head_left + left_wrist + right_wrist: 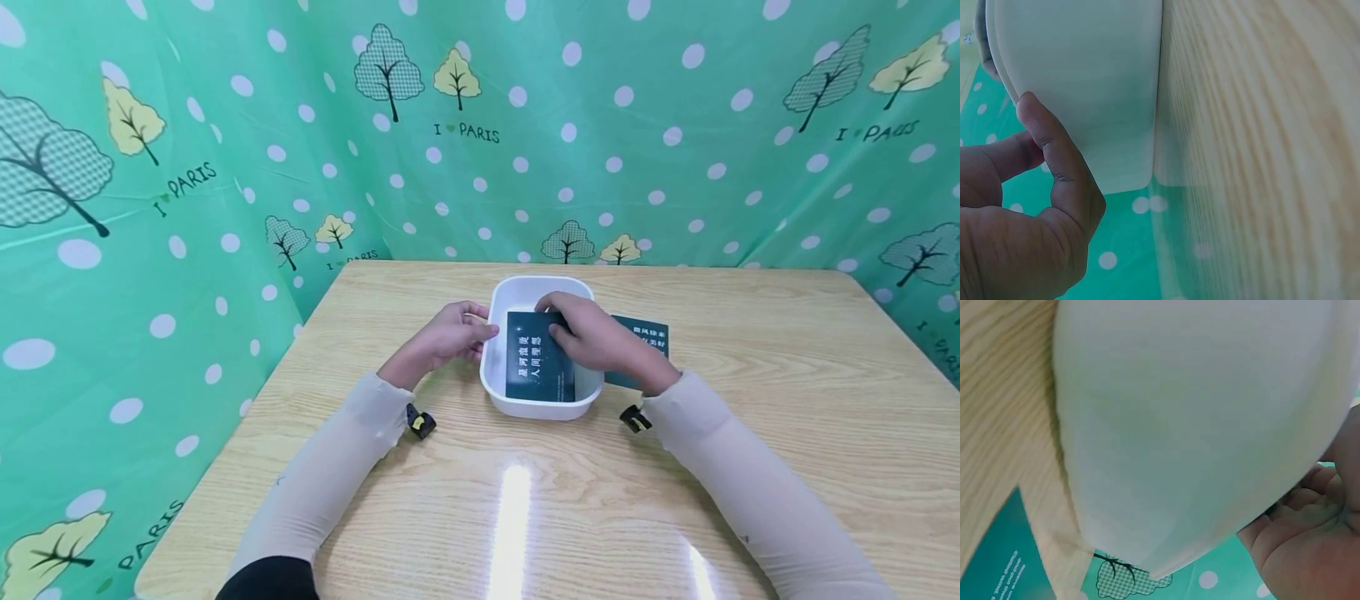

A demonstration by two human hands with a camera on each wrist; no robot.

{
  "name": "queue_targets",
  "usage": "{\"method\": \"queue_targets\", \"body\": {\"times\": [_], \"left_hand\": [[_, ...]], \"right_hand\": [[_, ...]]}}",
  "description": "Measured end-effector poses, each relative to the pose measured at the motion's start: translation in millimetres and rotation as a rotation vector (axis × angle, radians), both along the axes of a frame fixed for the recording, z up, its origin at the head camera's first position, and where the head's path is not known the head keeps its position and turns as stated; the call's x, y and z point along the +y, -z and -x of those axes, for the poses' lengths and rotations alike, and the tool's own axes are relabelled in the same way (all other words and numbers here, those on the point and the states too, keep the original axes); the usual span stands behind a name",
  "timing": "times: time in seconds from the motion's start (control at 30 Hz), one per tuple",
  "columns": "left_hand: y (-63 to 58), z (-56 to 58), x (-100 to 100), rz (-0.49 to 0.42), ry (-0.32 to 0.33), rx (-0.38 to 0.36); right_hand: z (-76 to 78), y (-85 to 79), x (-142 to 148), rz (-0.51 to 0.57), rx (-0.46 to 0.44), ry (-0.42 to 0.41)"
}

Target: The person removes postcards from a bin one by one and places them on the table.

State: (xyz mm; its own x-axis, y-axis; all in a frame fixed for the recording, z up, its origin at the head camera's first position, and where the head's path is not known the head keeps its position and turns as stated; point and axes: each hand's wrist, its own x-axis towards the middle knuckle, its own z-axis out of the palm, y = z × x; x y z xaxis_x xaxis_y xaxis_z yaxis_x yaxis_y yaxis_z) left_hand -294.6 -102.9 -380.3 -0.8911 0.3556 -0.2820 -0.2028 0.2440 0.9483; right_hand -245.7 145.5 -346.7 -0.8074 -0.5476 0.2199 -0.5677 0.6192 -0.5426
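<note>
A white plastic tub [540, 409] with rounded corners rests on the table, filling much of both wrist views. My left hand [456, 335] is at its left side, thumb at the rim and fingers bent against the outer wall; the left wrist view shows that hand [1041, 206] close up. My right hand [592, 333] reaches over the right rim and holds a dark green booklet [534, 367] with white writing by its upper right part, inside the tub. In the right wrist view the tub wall partly hides that hand [1316, 537].
A second dark green booklet [651, 335] lies on the wooden table [750, 417] right of the tub, partly covered by my right forearm. A green polka-dot curtain [480, 167] hangs behind the table and along its left side. Black wrist straps [422, 423] show below both sleeves.
</note>
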Motion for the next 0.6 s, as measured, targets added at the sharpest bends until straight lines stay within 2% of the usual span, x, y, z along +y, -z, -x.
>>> {"method": "queue_targets", "body": {"times": [0.23,0.43,0.6], "left_hand": [[-0.1,-0.3,1,-0.003,0.006,0.004],[-0.6,-0.3,1,0.001,0.004,0.004],[-0.9,-0.9,1,0.017,0.001,0.0]], "right_hand": [[-7.0,-9.7,1,0.087,-0.048,-0.007],[-8.7,-18.0,5,0.152,0.012,0.026],[-9.6,-22.9,8,0.199,0.067,0.086]]}}
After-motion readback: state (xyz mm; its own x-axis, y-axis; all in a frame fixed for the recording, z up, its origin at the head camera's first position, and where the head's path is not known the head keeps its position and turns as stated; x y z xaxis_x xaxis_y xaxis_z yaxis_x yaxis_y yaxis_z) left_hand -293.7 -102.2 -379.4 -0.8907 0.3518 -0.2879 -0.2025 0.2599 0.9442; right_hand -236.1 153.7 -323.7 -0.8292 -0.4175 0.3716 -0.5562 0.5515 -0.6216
